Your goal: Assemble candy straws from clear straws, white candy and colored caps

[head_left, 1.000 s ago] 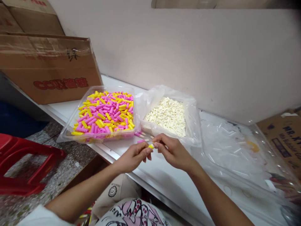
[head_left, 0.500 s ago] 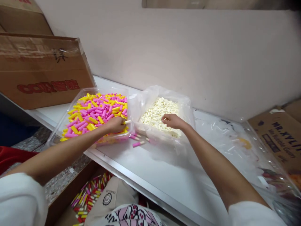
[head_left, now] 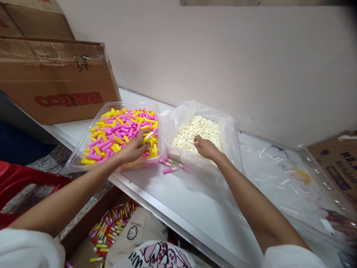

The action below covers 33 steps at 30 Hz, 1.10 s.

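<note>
My left hand is over the right part of a clear plastic tub heaped with short pink and yellow tubes. Its fingers pinch a yellow tube with a white stick poking out of one end. My right hand is at the near side of a bag-lined container full of small white sticks. Thumb and fingertips are closed together there, and what they pinch is too small to make out. Several pink tubes with white ends lie on the table between the containers.
Below the white table, an open carton holds several filled coloured tubes. A large cardboard box stands at the left, a red chair beside it. Clear plastic sheeting and another carton lie to the right.
My left hand has shifted inward over the tub, and the yellow tube with its white stick now tilts upward. My right hand stays at the white sticks. The whole view has turned slightly left.
</note>
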### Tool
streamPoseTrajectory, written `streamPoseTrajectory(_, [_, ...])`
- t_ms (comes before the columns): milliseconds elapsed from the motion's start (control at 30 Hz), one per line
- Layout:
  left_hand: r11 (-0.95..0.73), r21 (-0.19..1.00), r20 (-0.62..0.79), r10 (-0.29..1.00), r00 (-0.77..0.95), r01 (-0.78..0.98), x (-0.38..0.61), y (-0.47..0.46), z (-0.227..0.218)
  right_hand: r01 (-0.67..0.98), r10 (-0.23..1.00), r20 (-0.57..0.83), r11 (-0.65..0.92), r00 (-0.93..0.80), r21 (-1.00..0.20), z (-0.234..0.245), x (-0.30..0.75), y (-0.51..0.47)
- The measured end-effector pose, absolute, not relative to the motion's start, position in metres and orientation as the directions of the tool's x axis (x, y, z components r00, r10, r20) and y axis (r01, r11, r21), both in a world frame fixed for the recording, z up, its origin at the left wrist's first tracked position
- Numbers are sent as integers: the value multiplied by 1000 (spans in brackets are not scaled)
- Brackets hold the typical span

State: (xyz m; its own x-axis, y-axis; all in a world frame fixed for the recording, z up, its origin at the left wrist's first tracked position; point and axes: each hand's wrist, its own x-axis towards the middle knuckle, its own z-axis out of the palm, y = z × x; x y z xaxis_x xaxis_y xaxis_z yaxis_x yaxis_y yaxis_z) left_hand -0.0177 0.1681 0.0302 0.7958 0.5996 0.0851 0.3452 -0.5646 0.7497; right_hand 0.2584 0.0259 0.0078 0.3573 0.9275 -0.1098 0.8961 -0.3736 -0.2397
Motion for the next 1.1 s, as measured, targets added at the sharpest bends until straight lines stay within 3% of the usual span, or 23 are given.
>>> streamPoseTrajectory(67, [-397, 893, 80, 607, 790, 215, -21, 150, 32, 804, 943, 36, -261, 331, -534, 22, 242, 12])
streamPoseTrajectory(133, [-252, 955, 22, 591, 806, 158, -21, 128, 34, 613, 948, 124, -86, 293, -785, 34, 220, -2])
streamPoseTrajectory(233, [-104, 984, -69, 508, 858, 141, -18, 96, 39, 391, 959, 143, 37, 245, -920, 47, 187, -23])
streamPoseTrajectory(400, [0, 996, -81, 372, 925, 87, -7, 65, 44, 461, 942, 240, 110, 233, -881, 58, 161, -46])
streamPoseTrajectory(533, [-46, 994, -82, 309, 948, 101, -5, 58, 45, 536, 948, 274, 148, 164, -831, 64, 156, -58])
streamPoseTrajectory(700, [-242, 969, 32, 322, 946, 50, -9, 52, 44, 626, 943, 322, 201, 84, -753, 61, 150, -67])
streamPoseTrajectory(900, [-589, 808, 222, 330, 918, 17, -15, 37, 33, 621, 943, 307, 162, 132, -767, 44, 134, -69])
streamPoseTrajectory(1000, [-640, 768, 205, 301, 931, 38, -17, 47, 34, 627, 961, 252, 131, 109, -768, 48, 137, -67])
streamPoseTrajectory(1100, [-623, 767, 191, 450, 872, 153, -16, 84, 40, 635, 955, 247, 90, 162, -767, 56, 164, -64])
